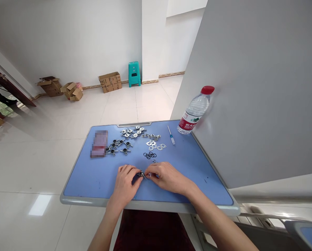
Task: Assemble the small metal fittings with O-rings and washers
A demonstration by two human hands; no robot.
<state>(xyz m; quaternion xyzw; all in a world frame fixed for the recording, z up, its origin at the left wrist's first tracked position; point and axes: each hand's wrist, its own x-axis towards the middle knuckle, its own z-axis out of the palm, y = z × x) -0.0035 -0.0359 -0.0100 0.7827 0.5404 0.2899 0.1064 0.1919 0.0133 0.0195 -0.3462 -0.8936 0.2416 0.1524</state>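
Observation:
My left hand (125, 182) and my right hand (164, 175) meet over the near middle of the blue desk (93, 177). Both pinch a small metal part (142, 174) between their fingertips. Just beyond them lie several black rubber rings (149, 155). Farther back are flat silver plates (155, 145), a cluster of silver brackets (133, 132) and several black-centred assembled pieces (116, 146).
A small blue-handled screwdriver (171, 135) lies at the back right beside a water bottle (195, 109) with a red cap. A blurred flat object (99, 143) sits back left. A grey wall panel (263, 87) borders the desk's right. Cardboard boxes (110, 82) and a teal stool (134, 73) stand across the floor.

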